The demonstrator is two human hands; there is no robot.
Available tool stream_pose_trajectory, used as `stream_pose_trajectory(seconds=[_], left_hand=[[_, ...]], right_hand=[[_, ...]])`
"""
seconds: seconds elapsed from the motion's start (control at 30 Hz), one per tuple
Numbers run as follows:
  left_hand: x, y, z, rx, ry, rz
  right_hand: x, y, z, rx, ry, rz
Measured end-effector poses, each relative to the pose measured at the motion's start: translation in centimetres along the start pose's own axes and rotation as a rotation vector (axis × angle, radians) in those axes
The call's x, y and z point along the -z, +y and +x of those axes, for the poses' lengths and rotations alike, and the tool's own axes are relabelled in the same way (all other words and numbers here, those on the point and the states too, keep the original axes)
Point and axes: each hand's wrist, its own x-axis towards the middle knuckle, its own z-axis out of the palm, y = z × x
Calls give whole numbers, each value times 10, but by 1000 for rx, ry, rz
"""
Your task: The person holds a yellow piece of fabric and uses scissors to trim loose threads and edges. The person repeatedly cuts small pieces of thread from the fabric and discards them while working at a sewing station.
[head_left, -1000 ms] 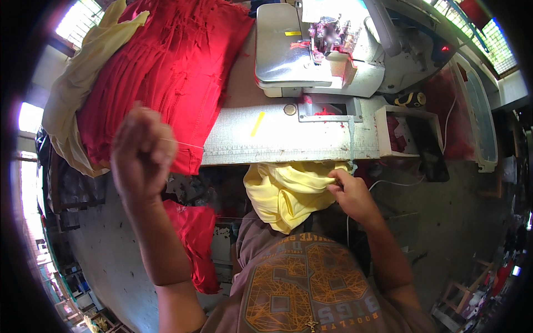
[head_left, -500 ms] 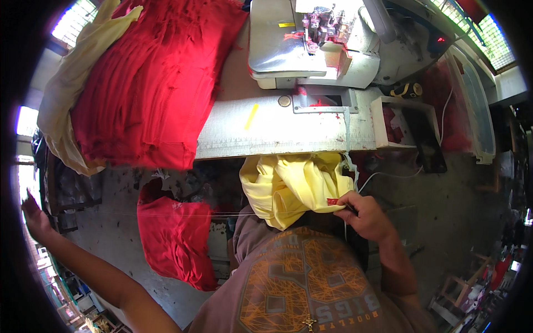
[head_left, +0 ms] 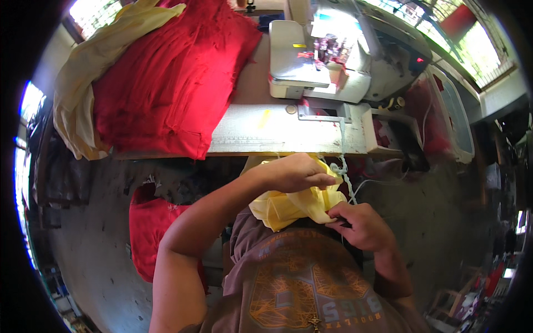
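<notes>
In lap, hands gripping yellow cloth

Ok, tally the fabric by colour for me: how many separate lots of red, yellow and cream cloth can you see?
Red: 2, the red pile on the table and the red piece below it.
Yellow: 1, the yellow cloth in both hands.
Cream: 1, the cream cloth beside the pile.
Total: 4

Your left hand — fingers curled, forearm reaching across chest. Your right hand — fingertips pinched shut, wrist bent inward, close below left.
</notes>
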Motion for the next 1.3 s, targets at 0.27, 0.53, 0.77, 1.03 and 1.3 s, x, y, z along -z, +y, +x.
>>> stream_pose_trajectory(seconds=[0.27, 0.53, 0.77, 1.03, 1.3], left_hand=[[27, -16, -31, 157, -59, 6], [14, 76, -84, 113, 578, -181], [1, 27, -72, -7, 856, 225], [17, 4, -45, 157, 659, 62], [19, 10, 2, 127, 644, 126]], right_hand=[[28, 20, -11, -432, 199, 511], [55, -2, 8, -225, 409, 500], [24, 29, 66, -196, 533, 952], [28, 32, 80, -281, 387, 895], [28, 42, 92, -292, 431, 875]])
